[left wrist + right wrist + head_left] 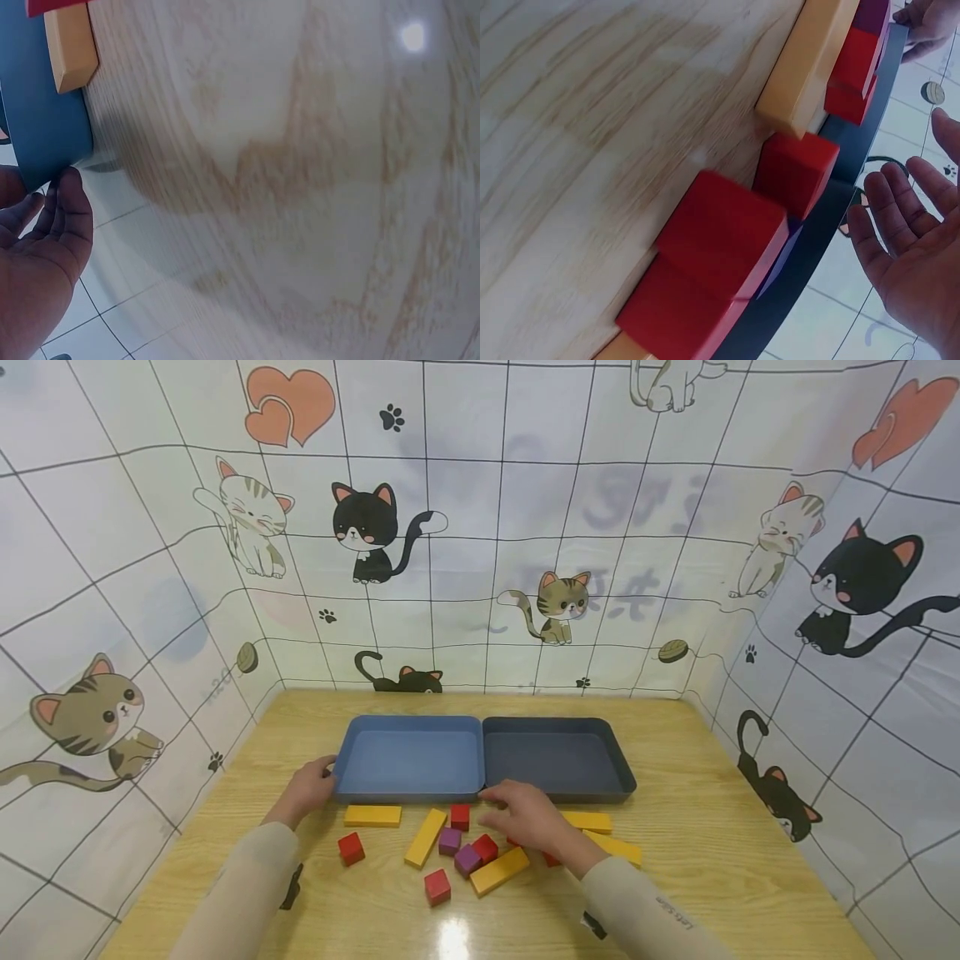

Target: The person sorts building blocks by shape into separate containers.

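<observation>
A blue tray (408, 796) and a dark grey tray (558, 796) stand side by side, their short walls meeting. My left hand (311, 787) holds the outer left side of the blue tray; in the left wrist view its curled fingers (75, 199) meet the tray's end. Over the front of the trays' join hovers my right hand (522, 817), its fingers loosely spread and holding nothing. Beneath and around it lie red cubes (485, 847), purple cubes (468, 860) and yellow blocks (500, 872). The right hand partly hides some red cubes.
One red cube (351, 848) and a yellow block (372, 816) lie before the blue tray. More yellow blocks (587, 822) are at the right. A cat-patterned sheet (480, 635) encloses the wooden table (300, 718) at the back and sides.
</observation>
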A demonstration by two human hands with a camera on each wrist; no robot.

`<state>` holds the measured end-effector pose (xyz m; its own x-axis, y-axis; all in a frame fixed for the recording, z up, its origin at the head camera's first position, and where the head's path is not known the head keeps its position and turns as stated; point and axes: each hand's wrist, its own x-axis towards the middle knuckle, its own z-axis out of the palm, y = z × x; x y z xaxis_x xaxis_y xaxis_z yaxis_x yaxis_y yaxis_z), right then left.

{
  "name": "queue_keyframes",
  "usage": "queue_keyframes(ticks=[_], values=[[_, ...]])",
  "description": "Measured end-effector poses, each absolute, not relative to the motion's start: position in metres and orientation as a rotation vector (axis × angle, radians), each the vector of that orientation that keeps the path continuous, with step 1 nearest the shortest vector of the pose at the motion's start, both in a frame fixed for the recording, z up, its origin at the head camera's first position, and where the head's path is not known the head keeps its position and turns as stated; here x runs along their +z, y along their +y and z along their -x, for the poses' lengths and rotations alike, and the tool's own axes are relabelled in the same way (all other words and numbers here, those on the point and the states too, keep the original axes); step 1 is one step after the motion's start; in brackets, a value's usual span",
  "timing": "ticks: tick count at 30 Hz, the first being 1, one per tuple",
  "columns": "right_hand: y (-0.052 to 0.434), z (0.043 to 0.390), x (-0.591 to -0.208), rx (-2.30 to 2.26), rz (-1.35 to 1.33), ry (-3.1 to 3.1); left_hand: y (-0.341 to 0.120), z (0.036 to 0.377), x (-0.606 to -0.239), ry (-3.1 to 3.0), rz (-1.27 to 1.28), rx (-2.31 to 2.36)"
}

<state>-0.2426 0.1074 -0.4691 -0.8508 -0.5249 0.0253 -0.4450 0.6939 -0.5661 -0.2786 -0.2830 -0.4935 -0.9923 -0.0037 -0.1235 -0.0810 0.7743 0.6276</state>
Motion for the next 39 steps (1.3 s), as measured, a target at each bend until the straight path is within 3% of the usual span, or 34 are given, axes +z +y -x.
queue_keyframes(ticks=[25,39], values=[[0.069,0.215,-0.475,-0.925,1.055,2.500,-0.266,0.280,-0.498,2.813,-0.032,1.112],[0.065,0.204,-0.493,-0.592,1.367,2.613,-0.264,0.279,-0.499,2.790,0.003,1.149]])
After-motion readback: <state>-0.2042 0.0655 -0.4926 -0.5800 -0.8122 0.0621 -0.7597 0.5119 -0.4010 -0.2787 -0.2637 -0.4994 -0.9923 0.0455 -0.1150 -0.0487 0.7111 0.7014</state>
